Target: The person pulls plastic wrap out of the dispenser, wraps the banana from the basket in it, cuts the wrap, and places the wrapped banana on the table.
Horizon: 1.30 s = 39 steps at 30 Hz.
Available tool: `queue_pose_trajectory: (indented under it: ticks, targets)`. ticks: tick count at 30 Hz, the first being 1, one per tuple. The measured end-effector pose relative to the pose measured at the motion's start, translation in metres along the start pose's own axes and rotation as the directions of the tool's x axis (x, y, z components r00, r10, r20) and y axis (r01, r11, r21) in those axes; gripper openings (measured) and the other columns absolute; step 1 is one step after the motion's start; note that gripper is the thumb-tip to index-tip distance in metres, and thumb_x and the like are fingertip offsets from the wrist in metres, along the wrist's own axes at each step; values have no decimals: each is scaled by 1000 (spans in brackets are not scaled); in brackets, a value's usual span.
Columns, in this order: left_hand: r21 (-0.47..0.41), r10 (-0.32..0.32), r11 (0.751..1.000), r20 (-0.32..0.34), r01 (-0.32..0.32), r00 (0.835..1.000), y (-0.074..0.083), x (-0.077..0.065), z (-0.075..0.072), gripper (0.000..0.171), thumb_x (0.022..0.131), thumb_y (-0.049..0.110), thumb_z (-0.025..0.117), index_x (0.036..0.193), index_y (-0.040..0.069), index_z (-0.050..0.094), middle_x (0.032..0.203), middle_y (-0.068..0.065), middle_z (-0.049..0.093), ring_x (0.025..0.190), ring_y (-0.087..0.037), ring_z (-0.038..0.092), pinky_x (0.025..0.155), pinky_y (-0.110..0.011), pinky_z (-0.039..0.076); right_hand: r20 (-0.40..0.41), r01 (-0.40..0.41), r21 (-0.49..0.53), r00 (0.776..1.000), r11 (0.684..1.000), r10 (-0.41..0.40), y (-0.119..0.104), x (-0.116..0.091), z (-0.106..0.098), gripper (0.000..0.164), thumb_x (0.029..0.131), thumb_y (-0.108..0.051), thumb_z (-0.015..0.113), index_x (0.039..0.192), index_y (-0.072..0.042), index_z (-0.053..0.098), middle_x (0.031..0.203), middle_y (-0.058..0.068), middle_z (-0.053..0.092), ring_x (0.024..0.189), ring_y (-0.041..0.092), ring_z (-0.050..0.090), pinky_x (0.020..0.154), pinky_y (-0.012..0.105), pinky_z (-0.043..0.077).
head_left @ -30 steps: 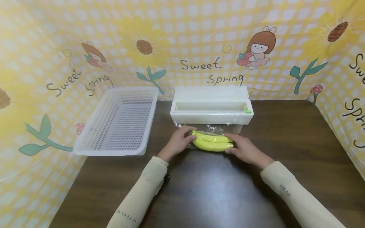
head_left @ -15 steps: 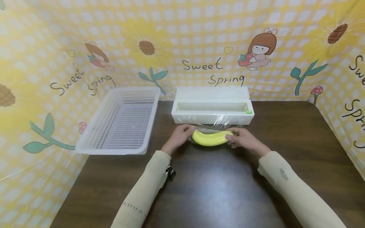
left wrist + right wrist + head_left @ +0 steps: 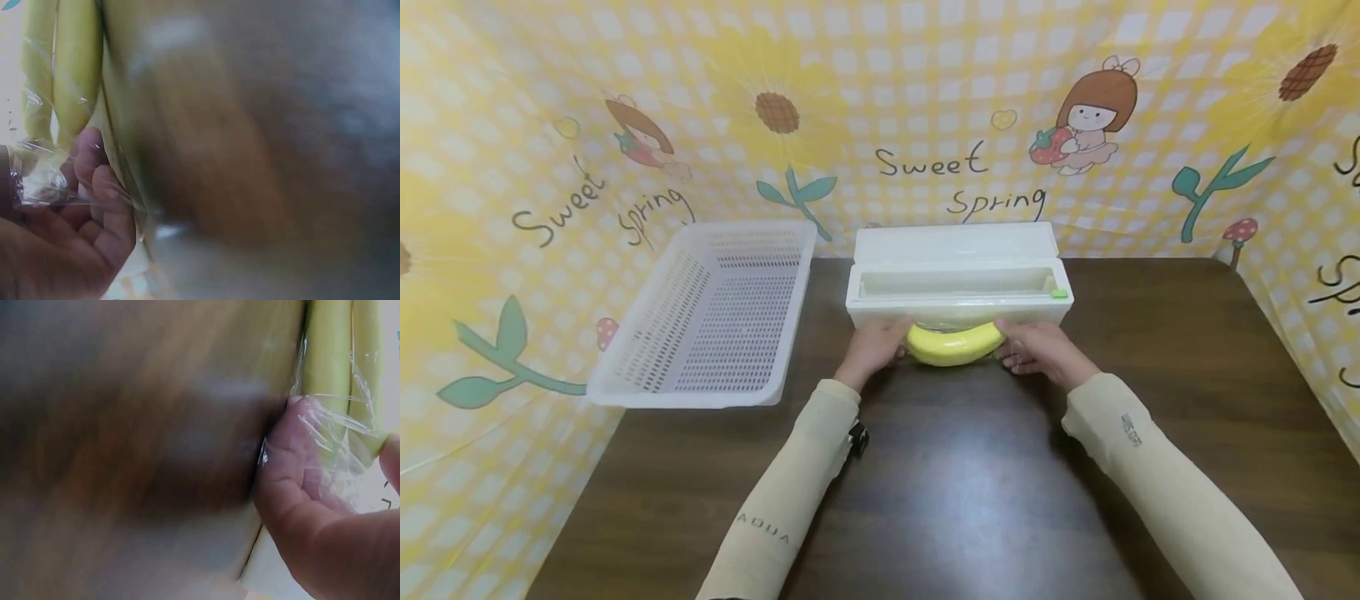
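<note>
A pair of yellow bananas (image 3: 953, 347) lies crosswise close in front of the white cling film dispenser (image 3: 955, 245), whose lid stands up. My left hand (image 3: 872, 348) grips their left end, and my right hand (image 3: 1043, 348) grips the opposite end. Clear cling film (image 3: 47, 172) covers the fruit and hangs loose past the left end in the left wrist view. More of the wrap creases over my right fingers (image 3: 284, 465) in the right wrist view. In the head view only one banana shows plainly; the other is mostly hidden behind it.
A white plastic basket (image 3: 597, 395) with slotted walls stands on the left of the dark wooden table (image 3: 925, 492). On the dispenser's right end sits a small green slider (image 3: 1059, 293). A yellow checked cloth (image 3: 910, 92) hangs behind and at the sides.
Both hands have moved forward with the bananas, right up to the dispenser. The bananas have rolled over, so one now shows in the head view where two did, and the film stretch has shortened.
</note>
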<state>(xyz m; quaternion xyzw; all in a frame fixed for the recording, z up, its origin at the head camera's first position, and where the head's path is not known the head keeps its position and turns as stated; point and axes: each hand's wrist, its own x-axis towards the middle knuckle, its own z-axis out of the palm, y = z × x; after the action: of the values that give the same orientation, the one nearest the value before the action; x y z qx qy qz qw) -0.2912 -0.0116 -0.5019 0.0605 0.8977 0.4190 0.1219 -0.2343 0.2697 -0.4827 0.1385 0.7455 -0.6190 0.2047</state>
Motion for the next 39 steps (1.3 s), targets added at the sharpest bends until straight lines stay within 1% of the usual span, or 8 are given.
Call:
queue_pose_trajectory:
  ticks: [6, 14, 21, 27, 29, 32, 37, 39]
  targets:
    - [114, -6, 993, -87, 16, 996, 14, -3, -4, 57, 95, 61, 55, 62, 15, 57, 59, -2, 56, 57, -21, 53, 54, -37, 42, -106, 38, -111, 993, 993, -50, -6, -1, -2, 61, 98, -47, 61, 119, 10, 55, 89, 17, 69, 72, 21, 65, 66, 33, 56]
    - [101, 7, 995, -113, 4, 994, 14, -5, 0, 59, 98, 61, 50, 57, 18, 45, 53, 2, 42, 49, -16, 36, 49, -32, 30, -231, 154, -261, 948, 953, -217, -3, -6, -12, 58, 97, -49, 63, 91, 9, 66, 66, 6, 57, 61, 20, 54, 58, 33, 49]
    - [120, 33, 993, -205, -9, 978, 13, -5, -13, 55, 102, 50, 46, 62, 14, 45, 57, -1, 41, 54, -21, 39, 54, -36, 34, -323, 110, -393, 913, 913, -249, -3, -20, -45, 56, 97, -51, 61, 98, 5, 72, 86, 12, 67, 76, 24, 56, 62, 33, 44]
    - [197, 168, 973, -267, -117, 949, 36, -7, -25, 38, 101, 29, 42, 67, 12, 43, 61, -4, 42, 55, -22, 37, 53, -35, 31, -387, 131, -548, 836, 826, -389, -7, -23, -63, 51, 98, -48, 62, 104, 3, 63, 95, 16, 63, 86, 32, 53, 71, 43, 45]
    - [202, 212, 966, -248, -164, 945, 49, -5, -23, 37, 101, 30, 41, 68, 13, 42, 61, -4, 42, 54, -21, 37, 54, -35, 32, -371, 151, -589, 822, 794, -432, -8, -19, -65, 55, 96, -46, 66, 117, 4, 57, 106, 21, 59, 93, 36, 51, 78, 49, 45]
    - [210, 281, 947, -176, -243, 943, 72, 0, -15, 38, 102, 30, 42, 69, 12, 43, 62, -5, 44, 55, -21, 39, 55, -36, 36, -302, 195, -635, 828, 747, -473, -8, -9, -69, 73, 92, -44, 73, 139, 4, 43, 128, 27, 50, 110, 40, 49, 92, 57, 42]
    - [274, 392, 886, -11, -374, 920, 109, 13, 5, 38, 105, 30, 44, 71, 13, 50, 67, -3, 51, 62, -19, 47, 64, -34, 43, -118, 296, -707, 846, 643, -519, -5, 8, -76, 97, 90, -39, 77, 159, -2, 20, 161, 24, 24, 144, 43, 27, 113, 58, 26]
    - [304, 419, 857, 56, -416, 906, 123, 16, 14, 37, 106, 30, 44, 73, 14, 53, 70, -1, 55, 67, -17, 51, 68, -33, 46, -86, 311, -714, 850, 627, -520, -3, 13, -79, 98, 90, -39, 77, 160, -3, 18, 165, 18, 16, 148, 42, 21, 117, 55, 22]
